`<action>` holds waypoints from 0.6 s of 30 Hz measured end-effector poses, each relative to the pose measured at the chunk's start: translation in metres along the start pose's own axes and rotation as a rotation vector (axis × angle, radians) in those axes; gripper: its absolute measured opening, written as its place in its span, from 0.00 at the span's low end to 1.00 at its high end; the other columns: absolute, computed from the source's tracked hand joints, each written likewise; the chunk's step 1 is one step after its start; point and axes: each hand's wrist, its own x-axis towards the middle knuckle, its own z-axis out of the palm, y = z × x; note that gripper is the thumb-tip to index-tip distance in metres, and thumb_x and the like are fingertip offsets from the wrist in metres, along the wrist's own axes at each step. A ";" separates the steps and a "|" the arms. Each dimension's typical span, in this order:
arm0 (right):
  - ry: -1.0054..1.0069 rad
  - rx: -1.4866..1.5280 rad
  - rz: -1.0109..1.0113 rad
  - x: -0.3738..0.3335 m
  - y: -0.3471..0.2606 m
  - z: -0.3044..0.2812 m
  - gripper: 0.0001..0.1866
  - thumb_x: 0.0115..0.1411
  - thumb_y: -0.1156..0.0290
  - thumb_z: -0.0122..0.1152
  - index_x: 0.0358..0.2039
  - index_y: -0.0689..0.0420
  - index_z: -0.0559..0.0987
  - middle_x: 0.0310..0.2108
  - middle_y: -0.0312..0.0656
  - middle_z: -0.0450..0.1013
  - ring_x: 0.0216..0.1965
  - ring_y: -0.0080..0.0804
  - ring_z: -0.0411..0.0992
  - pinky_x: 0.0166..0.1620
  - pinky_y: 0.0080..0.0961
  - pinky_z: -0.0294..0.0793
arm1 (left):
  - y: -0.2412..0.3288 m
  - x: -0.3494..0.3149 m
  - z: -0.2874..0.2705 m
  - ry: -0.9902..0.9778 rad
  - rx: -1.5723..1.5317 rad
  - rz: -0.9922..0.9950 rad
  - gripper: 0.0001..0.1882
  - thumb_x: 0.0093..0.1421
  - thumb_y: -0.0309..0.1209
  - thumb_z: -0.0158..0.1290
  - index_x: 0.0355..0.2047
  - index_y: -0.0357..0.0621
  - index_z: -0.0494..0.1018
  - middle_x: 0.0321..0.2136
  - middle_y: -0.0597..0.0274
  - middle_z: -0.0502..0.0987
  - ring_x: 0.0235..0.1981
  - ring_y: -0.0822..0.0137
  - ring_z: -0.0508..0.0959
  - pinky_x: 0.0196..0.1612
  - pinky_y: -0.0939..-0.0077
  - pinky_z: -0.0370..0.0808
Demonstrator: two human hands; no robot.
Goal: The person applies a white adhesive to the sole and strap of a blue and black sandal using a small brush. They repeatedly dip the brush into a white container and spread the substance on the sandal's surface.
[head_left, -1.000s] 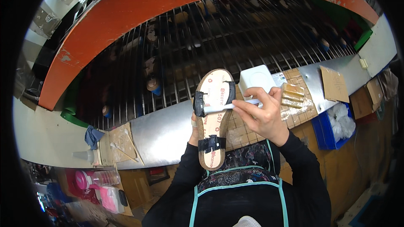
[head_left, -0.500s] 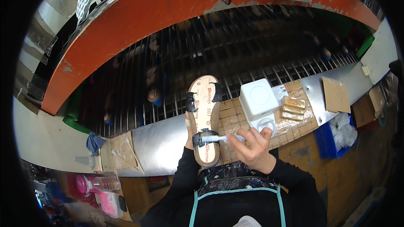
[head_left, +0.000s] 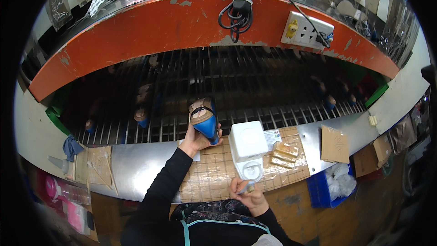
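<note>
Here, left hand curled, holding blue last

Our left hand holds a blue shoe last. Our right hand grips a pale tool near a white container.

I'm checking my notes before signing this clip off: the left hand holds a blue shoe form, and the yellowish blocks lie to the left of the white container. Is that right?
Not quite: the yellowish blocks lie to the right of the white container, as the head view shows. The left hand does hold a blue shoe form.
</note>
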 end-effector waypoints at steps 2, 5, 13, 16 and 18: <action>0.013 0.038 -0.001 -0.005 0.003 -0.003 0.12 0.55 0.66 0.65 0.34 0.61 0.81 0.35 0.43 0.66 0.28 0.28 0.62 0.32 0.21 0.61 | 0.005 0.022 0.001 0.095 -0.134 -0.019 0.45 0.55 0.73 0.38 0.53 0.44 0.66 0.46 0.41 0.70 0.43 0.44 0.71 0.43 0.46 0.72; 0.031 0.040 -0.012 -0.008 -0.003 -0.004 0.12 0.55 0.65 0.65 0.33 0.61 0.80 0.34 0.42 0.65 0.28 0.28 0.62 0.32 0.21 0.60 | 0.015 0.059 -0.006 0.089 -0.192 -0.069 0.49 0.53 0.76 0.35 0.53 0.41 0.63 0.43 0.39 0.68 0.36 0.49 0.71 0.39 0.51 0.72; 0.033 -0.061 -0.039 -0.005 -0.023 -0.005 0.12 0.60 0.58 0.60 0.36 0.52 0.83 0.33 0.36 0.65 0.26 0.23 0.57 0.36 0.17 0.54 | 0.022 0.139 0.002 0.324 -0.075 0.202 0.52 0.53 0.77 0.25 0.55 0.41 0.64 0.46 0.41 0.68 0.39 0.47 0.71 0.43 0.51 0.72; 0.012 -0.069 -0.074 -0.006 -0.022 -0.001 0.12 0.61 0.58 0.59 0.37 0.51 0.82 0.33 0.37 0.65 0.26 0.24 0.57 0.35 0.18 0.55 | 0.009 0.133 0.019 0.506 -0.100 0.268 0.51 0.56 0.74 0.22 0.62 0.45 0.60 0.55 0.45 0.67 0.52 0.43 0.68 0.58 0.37 0.61; 0.018 -0.079 -0.102 -0.008 -0.023 0.001 0.12 0.61 0.59 0.59 0.38 0.51 0.82 0.33 0.37 0.65 0.26 0.23 0.57 0.35 0.18 0.56 | 0.004 0.114 0.035 0.515 -0.116 0.314 0.50 0.57 0.73 0.23 0.66 0.47 0.53 0.62 0.47 0.59 0.62 0.43 0.59 0.62 0.33 0.50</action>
